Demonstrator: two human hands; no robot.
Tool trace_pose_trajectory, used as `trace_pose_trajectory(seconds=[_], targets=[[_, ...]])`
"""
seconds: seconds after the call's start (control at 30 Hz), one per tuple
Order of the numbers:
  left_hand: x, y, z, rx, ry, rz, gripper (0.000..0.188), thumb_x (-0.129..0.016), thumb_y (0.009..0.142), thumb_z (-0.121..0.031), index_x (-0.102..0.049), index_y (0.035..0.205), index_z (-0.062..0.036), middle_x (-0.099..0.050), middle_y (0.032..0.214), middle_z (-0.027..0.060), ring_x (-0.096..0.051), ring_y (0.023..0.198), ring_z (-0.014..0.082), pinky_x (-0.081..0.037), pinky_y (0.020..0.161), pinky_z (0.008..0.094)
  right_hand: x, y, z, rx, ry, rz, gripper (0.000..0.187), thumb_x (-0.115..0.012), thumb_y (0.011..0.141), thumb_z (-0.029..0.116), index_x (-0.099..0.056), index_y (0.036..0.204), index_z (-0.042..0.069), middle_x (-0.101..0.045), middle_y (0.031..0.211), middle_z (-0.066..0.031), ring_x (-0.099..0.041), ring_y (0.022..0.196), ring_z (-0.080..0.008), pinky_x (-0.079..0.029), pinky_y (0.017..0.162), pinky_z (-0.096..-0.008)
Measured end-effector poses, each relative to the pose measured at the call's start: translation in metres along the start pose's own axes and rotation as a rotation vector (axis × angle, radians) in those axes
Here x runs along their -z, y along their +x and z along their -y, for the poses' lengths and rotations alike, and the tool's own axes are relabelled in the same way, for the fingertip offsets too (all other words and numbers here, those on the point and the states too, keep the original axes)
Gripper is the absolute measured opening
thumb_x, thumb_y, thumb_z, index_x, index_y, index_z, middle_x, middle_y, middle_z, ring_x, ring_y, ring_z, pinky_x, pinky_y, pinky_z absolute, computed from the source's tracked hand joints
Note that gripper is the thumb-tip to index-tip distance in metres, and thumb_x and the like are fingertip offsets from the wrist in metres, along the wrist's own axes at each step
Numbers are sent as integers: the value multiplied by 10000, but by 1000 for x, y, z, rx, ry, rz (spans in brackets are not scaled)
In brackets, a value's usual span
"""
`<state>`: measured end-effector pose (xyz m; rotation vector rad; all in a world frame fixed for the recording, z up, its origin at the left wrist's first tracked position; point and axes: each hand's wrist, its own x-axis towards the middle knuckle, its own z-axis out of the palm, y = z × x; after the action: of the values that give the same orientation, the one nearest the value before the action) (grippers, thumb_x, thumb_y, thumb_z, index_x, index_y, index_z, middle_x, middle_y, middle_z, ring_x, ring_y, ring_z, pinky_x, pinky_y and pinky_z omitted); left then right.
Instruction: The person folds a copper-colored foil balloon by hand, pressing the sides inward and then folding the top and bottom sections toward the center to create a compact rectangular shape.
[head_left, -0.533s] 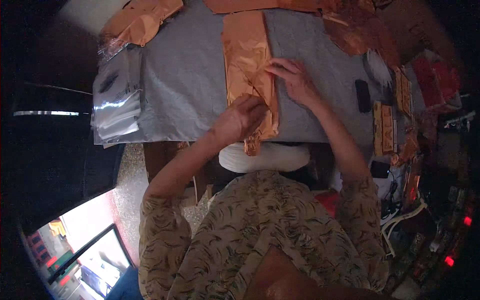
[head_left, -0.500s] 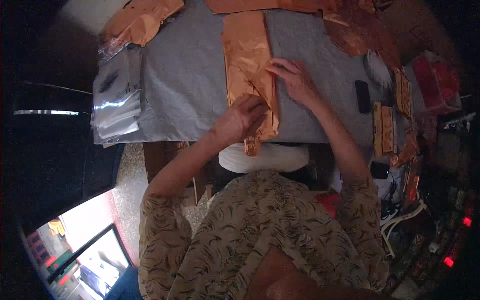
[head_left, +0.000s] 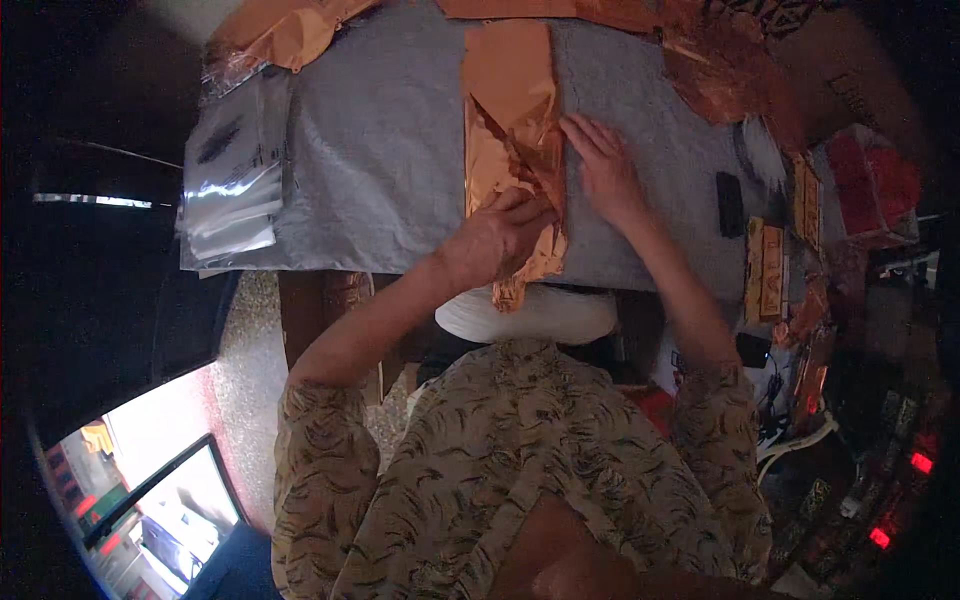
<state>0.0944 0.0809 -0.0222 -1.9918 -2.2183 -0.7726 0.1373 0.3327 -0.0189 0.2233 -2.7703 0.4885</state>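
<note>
The foil [head_left: 507, 70] at twelve o'clock (probably light, easily creased) is pinched by the left hand [head_left: 495, 235], flanked at three o'clock by the uncurled right hand [head_left: 606, 176], and best held by its edges

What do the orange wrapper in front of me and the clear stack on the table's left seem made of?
The orange wrapper looks like shiny foil or metallic film, given its crisp creases and coppery sheen. The clear stack seems thin, glossy plastic, judging by its bright glare.
</note>
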Motion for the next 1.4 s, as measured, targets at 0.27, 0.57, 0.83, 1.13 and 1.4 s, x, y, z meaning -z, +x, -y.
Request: trace_pose_trajectory(seconds=[0.27, 0.57, 0.83, 1.13, 1.4], targets=[[-4, -3, -1, 22, -33, -20, 464, -714, 835, -80, -659, 1285, 15, -633, 1341, 151, -566, 1244, 327, -446, 1111, 428, -11, -25, 41, -162, -27, 38, 558, -448, 1079, 167, -316, 1614, 78, -375, 1632, -187, -301, 1538, -367, -160, 1267, -547], [23, 0, 22, 65, -312, -208, 327, -685, 895, -35, -706, 1221, -15, -695, 1284, 154, -654, 1188, 344, -534, 1020, 444, -13, -20, 41, -228, 31, 25, 533, -452, 1094, 229, -367, 1578, 26, -374, 1632, -194, -305, 1532, -384, -200, 1259, -509], [53, -34, 73, 358, -208, -448, 247, -712, 894, -22, -749, 1138, -11, -742, 1210, 131, -681, 1141, 333, -557, 961, 423, 14, -42, 97, -22, -111, 77, 518, -507, 1075, 309, -461, 1559, 129, -369, 1653, -118, -278, 1553, -350, -133, 1235, -669], [42, -31, 69, 273, -139, -380, 275, -730, 918, -133, -741, 1176, -42, -717, 1269, 112, -660, 1165, 320, -496, 1028, 445, -3, -61, 105, 27, -172, 187, 533, -542, 1056, 405, -505, 1539, 182, -414, 1640, -31, -258, 1572, -287, -78, 1240, -674], [31, -34, 70, 323, -85, -357, 271, -731, 930, -196, -757, 1188, -116, -704, 1309, 47, -621, 1225, 290, -473, 1020, 444, -6, -61, 106, 0, -204, 164, 530, -540, 1062, 395, -498, 1544, 180, -409, 1643, -30, -261, 1571, -289, -107, 1236, -670]])
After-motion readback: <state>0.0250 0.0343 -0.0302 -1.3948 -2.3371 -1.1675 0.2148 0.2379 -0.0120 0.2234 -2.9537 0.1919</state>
